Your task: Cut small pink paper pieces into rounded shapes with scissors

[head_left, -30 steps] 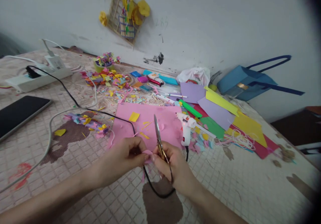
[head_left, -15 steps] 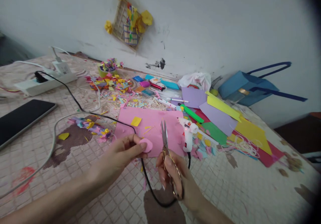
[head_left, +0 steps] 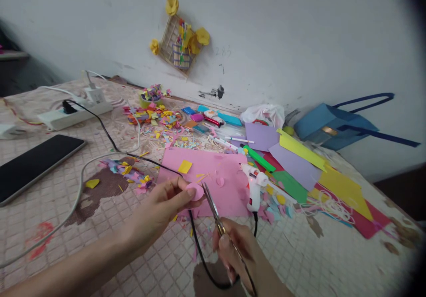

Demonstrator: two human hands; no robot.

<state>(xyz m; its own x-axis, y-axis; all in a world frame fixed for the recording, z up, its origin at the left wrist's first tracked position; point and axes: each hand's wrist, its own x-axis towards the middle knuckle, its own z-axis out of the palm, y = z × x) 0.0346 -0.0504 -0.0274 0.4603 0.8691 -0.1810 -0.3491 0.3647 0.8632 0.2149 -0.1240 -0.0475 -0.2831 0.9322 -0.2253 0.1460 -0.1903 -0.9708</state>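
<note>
Between thumb and fingers, my left hand (head_left: 173, 199) pinches a small rounded pink paper piece (head_left: 196, 191). My right hand (head_left: 238, 248) is closed round the handles of a pair of scissors (head_left: 213, 206) with gold-coloured grips. The blades point up and left, their tips close to the right edge of the pink piece; I cannot tell if they touch it. Beneath both lies a pink sheet (head_left: 226, 164) bearing a yellow paper square (head_left: 185, 167) and small scraps. A white glue gun (head_left: 254, 188) rests at the sheet's right edge.
A black cord (head_left: 199, 248) loops below my hands. On the left lie a phone (head_left: 40, 164) and a power strip (head_left: 76, 116). Paper scraps (head_left: 153, 115) are heaped behind; coloured sheets (head_left: 296, 164) and a blue bag (head_left: 333, 126) are at right. A decorated lattice (head_left: 181, 44) hangs on the wall.
The scissors have swung left, bringing their tips next to the pink piece, and the blades look closer together. My left hand keeps its pinch. The whole view has shifted slightly.
</note>
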